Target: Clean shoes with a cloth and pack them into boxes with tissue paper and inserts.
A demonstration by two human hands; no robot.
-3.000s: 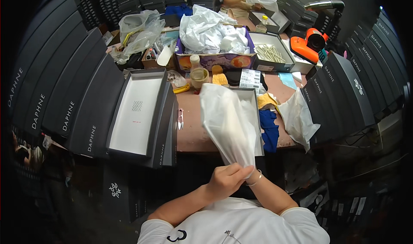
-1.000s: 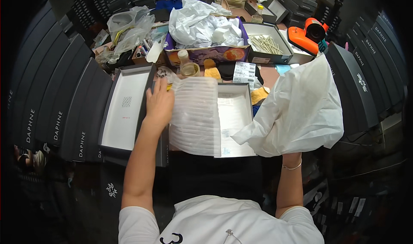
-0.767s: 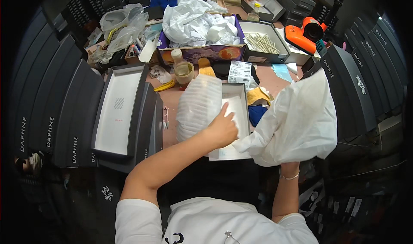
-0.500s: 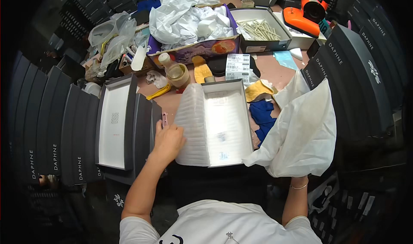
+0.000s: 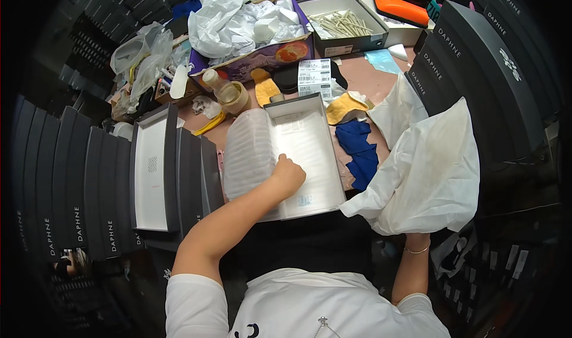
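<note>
An open shoe box (image 5: 305,174) with a white inside lies before me on the table. A translucent, ribbed packing sheet (image 5: 249,153) hangs over its left side. My left hand (image 5: 289,176) is over the box beside the sheet's inner edge, its fingers curled closed; whatever they grip is hidden. To the right, a crumpled white dust bag (image 5: 426,171) stands raised and covers my right hand, so its fingers do not show; only the wrist (image 5: 417,243) with a bracelet is visible below. A pink tool (image 5: 220,159) lies left of the sheet.
Grey shoe boxes are stacked left and right (image 5: 465,70); an open lid (image 5: 154,177) leans at left. Behind are a carton of white paper (image 5: 250,61), a box of sticks (image 5: 345,34), a bottle (image 5: 217,83), label sheets (image 5: 314,76), blue cloth (image 5: 357,153) and an orange dryer (image 5: 399,7).
My left hand has moved right, from beside the pink tool to over the box. The white dust bag has shifted slightly right with my right arm. The view has shifted a little.
</note>
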